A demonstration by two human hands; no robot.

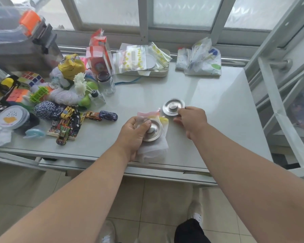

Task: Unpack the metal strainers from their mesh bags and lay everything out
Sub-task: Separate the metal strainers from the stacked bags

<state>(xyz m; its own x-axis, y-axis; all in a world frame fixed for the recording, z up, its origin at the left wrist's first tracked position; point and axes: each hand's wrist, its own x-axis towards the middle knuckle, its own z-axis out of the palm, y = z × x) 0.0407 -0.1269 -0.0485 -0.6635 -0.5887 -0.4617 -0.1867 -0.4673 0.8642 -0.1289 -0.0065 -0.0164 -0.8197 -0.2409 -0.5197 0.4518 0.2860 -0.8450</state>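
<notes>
Two round metal strainers are on the pale table (218,120). One strainer (172,106) lies bare, upside down, right of centre; my right hand (191,120) pinches its near right rim. The second strainer (154,131) sits near the front edge on top of white mesh bags (153,148), which have pink and yellow trim. My left hand (132,135) is closed around the left side of this strainer and the bag mesh, with the thumb over the strainer's raised centre.
A heap of toys fills the table's left: toy cars (68,123), puzzle cubes (32,78), a glass jar (106,84). Zip bags on a white tray (142,58) and folded cloth (200,60) lie at the back. A metal rack (279,102) stands at right.
</notes>
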